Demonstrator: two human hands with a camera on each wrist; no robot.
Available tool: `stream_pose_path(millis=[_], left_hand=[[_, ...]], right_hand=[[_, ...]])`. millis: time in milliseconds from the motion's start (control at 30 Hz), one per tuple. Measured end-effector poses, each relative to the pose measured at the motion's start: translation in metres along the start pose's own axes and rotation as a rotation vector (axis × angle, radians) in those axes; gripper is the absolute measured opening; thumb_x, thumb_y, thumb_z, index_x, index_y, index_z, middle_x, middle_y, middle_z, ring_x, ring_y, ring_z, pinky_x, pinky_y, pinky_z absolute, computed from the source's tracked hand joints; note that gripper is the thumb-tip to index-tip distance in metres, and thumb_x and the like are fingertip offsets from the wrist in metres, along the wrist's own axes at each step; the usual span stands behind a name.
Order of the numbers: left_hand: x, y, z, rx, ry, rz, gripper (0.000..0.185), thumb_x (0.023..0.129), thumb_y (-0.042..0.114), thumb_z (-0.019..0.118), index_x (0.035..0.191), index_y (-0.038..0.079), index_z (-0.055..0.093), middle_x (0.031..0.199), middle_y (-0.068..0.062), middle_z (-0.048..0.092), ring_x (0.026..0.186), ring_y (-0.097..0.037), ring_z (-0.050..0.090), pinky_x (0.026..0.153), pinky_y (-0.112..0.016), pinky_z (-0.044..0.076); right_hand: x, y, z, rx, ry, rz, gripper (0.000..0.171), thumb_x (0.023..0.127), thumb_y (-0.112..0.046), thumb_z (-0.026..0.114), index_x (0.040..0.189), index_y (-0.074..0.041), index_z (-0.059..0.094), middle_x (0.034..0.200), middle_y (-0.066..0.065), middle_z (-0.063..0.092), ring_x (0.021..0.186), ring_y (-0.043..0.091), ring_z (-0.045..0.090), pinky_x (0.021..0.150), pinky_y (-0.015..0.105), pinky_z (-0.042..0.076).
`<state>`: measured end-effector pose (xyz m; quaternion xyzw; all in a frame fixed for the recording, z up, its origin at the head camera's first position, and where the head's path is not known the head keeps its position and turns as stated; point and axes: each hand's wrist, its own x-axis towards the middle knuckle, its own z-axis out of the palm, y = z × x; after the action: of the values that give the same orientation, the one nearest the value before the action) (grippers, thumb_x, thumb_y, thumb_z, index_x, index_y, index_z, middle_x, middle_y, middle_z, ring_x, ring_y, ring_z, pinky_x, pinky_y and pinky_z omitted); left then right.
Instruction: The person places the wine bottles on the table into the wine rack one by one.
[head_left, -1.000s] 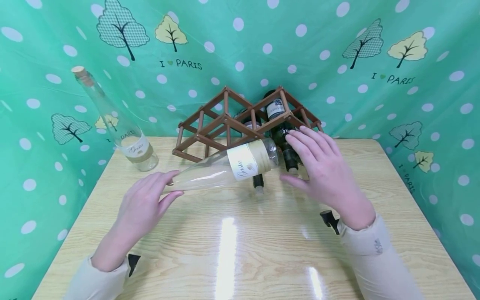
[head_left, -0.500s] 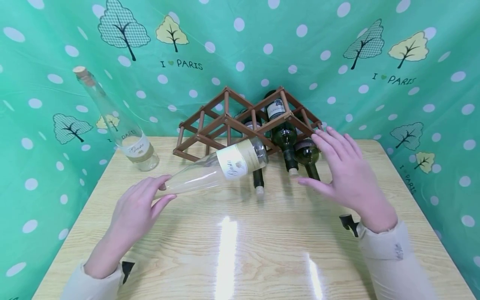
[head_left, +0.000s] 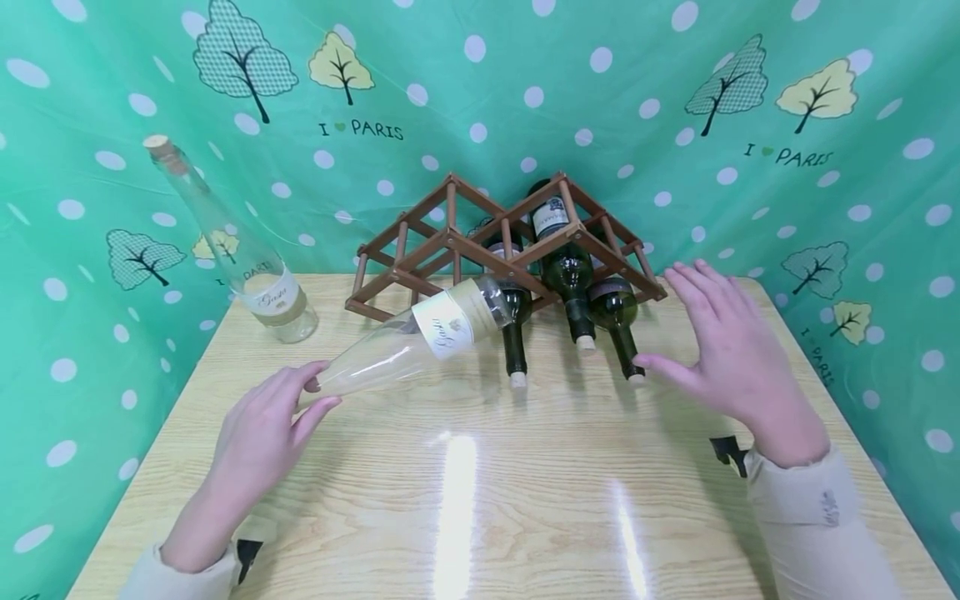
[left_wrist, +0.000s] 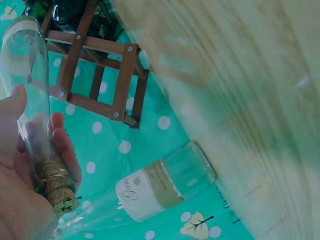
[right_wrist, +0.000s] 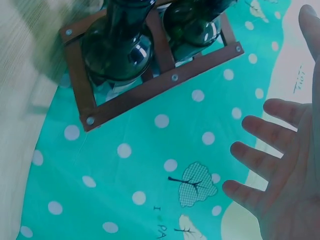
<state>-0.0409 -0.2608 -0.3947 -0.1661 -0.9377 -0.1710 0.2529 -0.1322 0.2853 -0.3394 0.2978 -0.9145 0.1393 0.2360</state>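
Observation:
My left hand (head_left: 262,442) grips a clear glass wine bottle (head_left: 390,346) by its neck. The bottle lies tilted in the air, its labelled base up toward the wine rack. In the left wrist view its cork (left_wrist: 57,187) shows beside the palm, with fingers and thumb around the neck. My right hand (head_left: 738,358) is held with fingers spread and holds nothing, just right of the brown wooden wine rack (head_left: 450,242). Several dark green bottles lie in the rack, necks toward me; the rightmost green bottle (head_left: 615,312) is nearest my right thumb.
A second clear bottle (head_left: 273,287) with a cork stands upright at the table's back left. The rack's left compartments hold no bottles. Behind the wooden table (head_left: 540,483) hangs a green dotted cloth (head_left: 600,108).
My right hand has moved right, away from the rack, uncovering the rightmost green bottle. My left hand has drawn the clear bottle left and slightly toward me.

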Motion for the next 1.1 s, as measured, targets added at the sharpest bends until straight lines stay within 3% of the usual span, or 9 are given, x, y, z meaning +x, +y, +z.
stream_pose_path(millis=[333,500,733,1100], left_hand=[[-0.008,0.000,0.004,-0.001,-0.021,-0.085,0.058,0.087,0.014,0.088,0.138,0.005,0.064,0.100,-0.005,0.070,0.073,-0.021,0.063,0.056,-0.037,0.050],[-0.010,0.001,0.005,-0.007,-0.031,-0.119,0.055,0.090,0.016,0.086,0.139,0.005,0.064,0.101,-0.004,0.069,0.073,-0.021,0.063,0.055,-0.036,0.050],[-0.012,0.003,0.008,-0.012,-0.041,-0.151,0.052,0.092,0.016,0.084,0.138,0.003,0.064,0.101,-0.005,0.070,0.071,-0.017,0.061,0.053,-0.032,0.047],[-0.015,0.007,0.013,-0.029,-0.068,-0.207,0.048,0.097,0.018,0.080,0.139,0.003,0.063,0.102,-0.003,0.069,0.072,-0.015,0.058,0.055,-0.031,0.046]], right_hand=[[-0.009,0.013,-0.003,-0.024,-0.022,0.039,0.110,0.085,-0.070,0.075,0.165,-0.006,0.035,0.165,0.021,0.039,0.156,0.045,0.028,0.129,0.060,0.015],[-0.011,0.017,-0.003,-0.035,-0.023,0.035,0.111,0.084,-0.069,0.076,0.165,-0.005,0.035,0.164,0.023,0.040,0.155,0.046,0.029,0.129,0.058,0.015],[-0.014,0.020,-0.008,-0.052,-0.084,0.101,0.114,0.084,-0.065,0.080,0.167,-0.005,0.030,0.167,0.022,0.036,0.157,0.045,0.024,0.128,0.063,0.011],[-0.019,0.029,-0.006,-0.041,-0.057,0.104,0.110,0.084,-0.063,0.082,0.164,-0.003,0.036,0.162,0.024,0.042,0.154,0.046,0.029,0.125,0.067,0.017]])
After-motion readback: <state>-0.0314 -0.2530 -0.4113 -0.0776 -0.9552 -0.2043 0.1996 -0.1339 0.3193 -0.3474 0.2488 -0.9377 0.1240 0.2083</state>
